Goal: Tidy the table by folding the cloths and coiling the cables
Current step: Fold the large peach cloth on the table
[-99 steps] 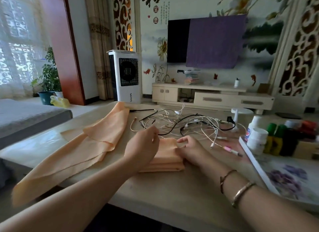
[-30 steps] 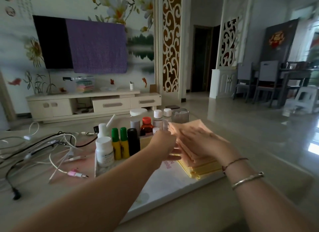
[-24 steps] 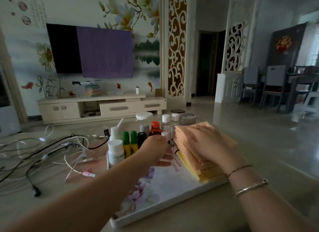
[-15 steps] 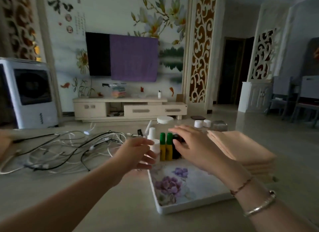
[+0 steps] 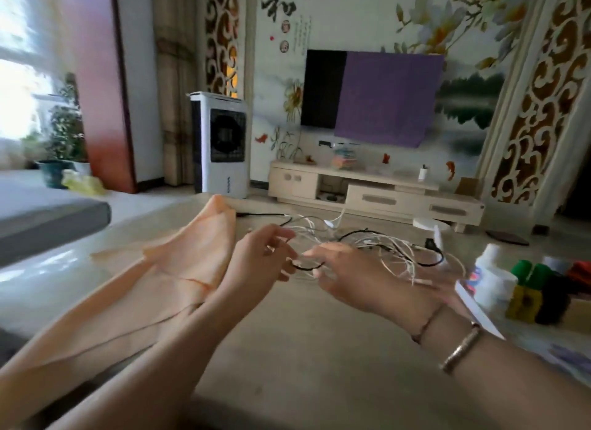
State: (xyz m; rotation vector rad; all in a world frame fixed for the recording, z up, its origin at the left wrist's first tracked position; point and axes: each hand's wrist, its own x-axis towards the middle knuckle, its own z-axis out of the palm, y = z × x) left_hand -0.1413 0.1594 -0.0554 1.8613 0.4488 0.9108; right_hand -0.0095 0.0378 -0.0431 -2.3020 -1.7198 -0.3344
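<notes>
A tangle of white and black cables [image 5: 377, 244] lies on the beige table [image 5: 297, 343], just beyond both hands. My left hand [image 5: 260, 261] hovers at the tangle's near left edge with relaxed, spread fingers and holds nothing. My right hand [image 5: 355, 274] reaches over the near side of the tangle, fingers straight and loose, blurred by motion. An unfolded peach cloth [image 5: 179, 269] sprawls on the table to the left, partly under my left forearm. The stack of folded cloths is out of view.
A white tray [image 5: 479, 314] at the right edge holds a white jar [image 5: 492, 282] and green and dark bottles [image 5: 531, 289]. A grey cushion [image 5: 48, 218] lies at the left. A white fan unit and TV cabinet stand beyond the table.
The folded cloth was carried to the stack on the tray at the right and left there. My view and both hands swung back left to the cables and the unfolded cloth.
</notes>
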